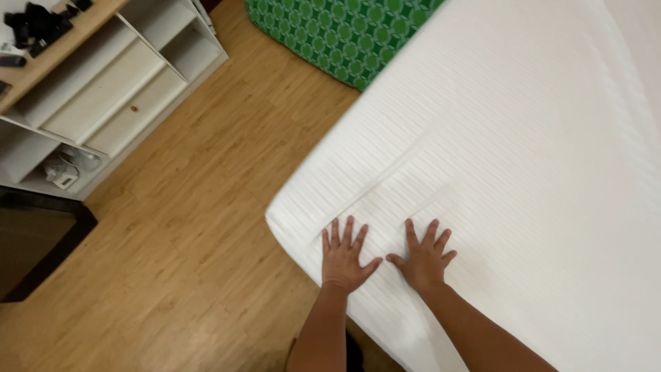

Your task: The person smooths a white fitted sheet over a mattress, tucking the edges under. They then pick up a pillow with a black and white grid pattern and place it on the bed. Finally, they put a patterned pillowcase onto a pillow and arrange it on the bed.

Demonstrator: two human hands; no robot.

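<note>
Here: white ribbed bedspread (523,138) covering the bed; left hand (344,258) and right hand (423,260) pressed flat on it near its corner, fingers spread wide, gripping nothing. Beyond the bedspread: wooden floor (193,227); white shelf unit (117,83); green patterned fabric (337,31).

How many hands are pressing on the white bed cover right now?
2. The left hand lies flat, fingers spread, near the corner of the white bed cover; the right hand lies flat just beside it. No others show.
</note>
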